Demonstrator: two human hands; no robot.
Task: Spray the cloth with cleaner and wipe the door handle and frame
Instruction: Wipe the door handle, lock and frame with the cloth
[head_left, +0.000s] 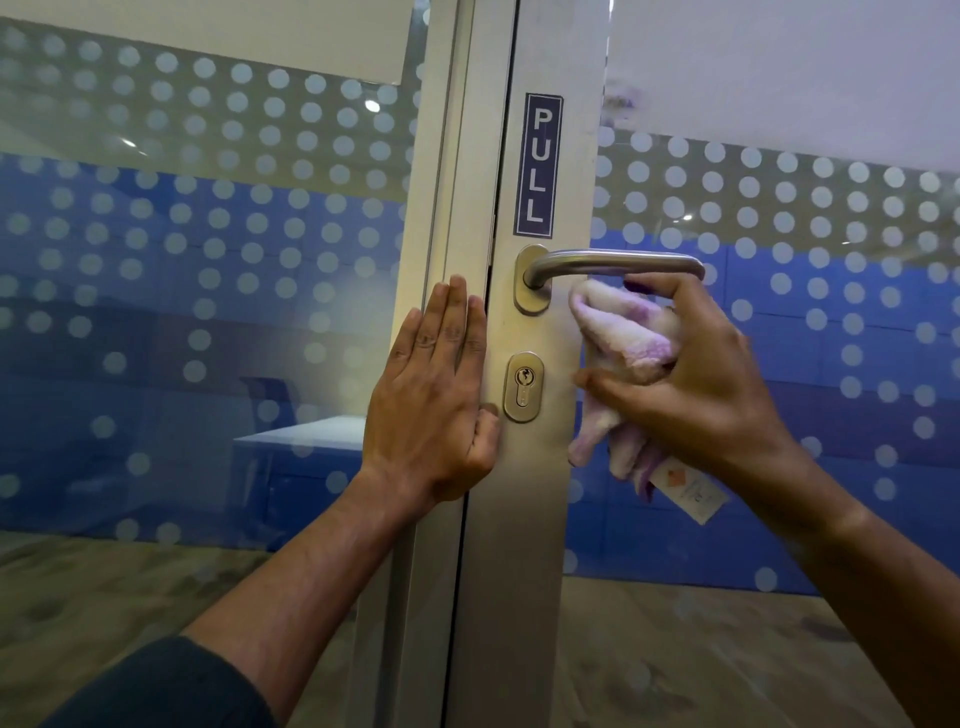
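Observation:
A brushed metal lever door handle (613, 261) juts right from the pale metal door frame (519, 519). My right hand (696, 384) grips a bunched pink and cream cloth (623, 338) just under the lever, beside the frame's right edge. A white tag (691, 491) dangles from the cloth below my hand. My left hand (441, 395) lies flat with straight fingers against the frame's left post, its thumb near the keyhole plate (523, 387). No spray bottle is in view.
A blue PULL sign (539, 163) is stuck on the frame above the handle. Glass panels with frosted dots (208, 234) flank the frame on both sides. A white table (306, 436) shows dimly behind the left glass.

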